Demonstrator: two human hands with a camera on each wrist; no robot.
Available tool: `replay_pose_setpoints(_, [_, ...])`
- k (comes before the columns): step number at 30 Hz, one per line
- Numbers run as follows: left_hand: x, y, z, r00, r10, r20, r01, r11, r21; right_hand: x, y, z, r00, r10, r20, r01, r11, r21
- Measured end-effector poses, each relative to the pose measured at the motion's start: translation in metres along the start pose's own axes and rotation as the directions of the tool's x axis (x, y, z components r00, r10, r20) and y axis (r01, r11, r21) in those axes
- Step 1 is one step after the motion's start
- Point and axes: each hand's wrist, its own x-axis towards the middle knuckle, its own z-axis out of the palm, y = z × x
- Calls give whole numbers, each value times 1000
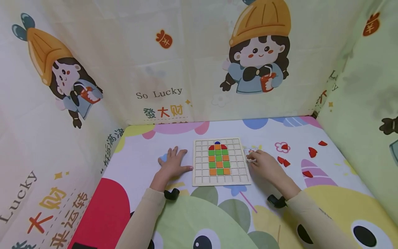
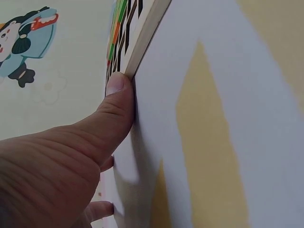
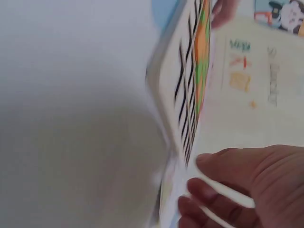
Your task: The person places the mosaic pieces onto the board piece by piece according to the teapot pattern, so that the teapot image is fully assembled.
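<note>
A square wooden grid board (image 1: 199, 180) lies on the table, with green, orange, red and blue tiles (image 1: 219, 160) set in a tower shape at its middle. To its left, my left hand (image 1: 173, 165) rests on the table with fingers spread. In the left wrist view, its thumb (image 2: 116, 85) touches the board's side edge. My right hand (image 1: 264, 166) is at the board's right edge, above a small card with a printed pattern (image 1: 251, 150) that it partly covers. Its thumb (image 3: 223, 161) and loosely bent fingers stand apart in the right wrist view, nothing visible between them.
Several loose red pieces (image 1: 312, 151) with curved edges lie on the right side of the table. A printed cloth with cartoon shapes covers the tabletop. Printed curtains (image 1: 192, 69) hang behind and at both sides. Black wrist straps (image 1: 276, 201) sit over the sleeves.
</note>
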Motion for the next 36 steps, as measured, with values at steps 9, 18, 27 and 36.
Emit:
replay_pose_setpoints(9, [-3, 2, -1, 1000, -1, 5, 1, 1000, -9, -18, 62, -35, 977, 200, 79, -186, 971, -147])
replay_pose_setpoints(18, [-2, -1, 0, 1000, -4, -1, 4, 1000, -9, -19, 84, -42, 970, 216, 110, -199, 969, -143])
replay_pose_setpoints(27, [0, -2, 2, 1000, -7, 19, 7, 1000, -5, -10, 75, -38, 989, 131, 75, -119, 982, -146])
replay_pose_setpoints(36, [0, -1, 0, 1000, 6, -1, -6, 1000, -8, -1, 43, -32, 1000, 20, 13, -18, 991, -135])
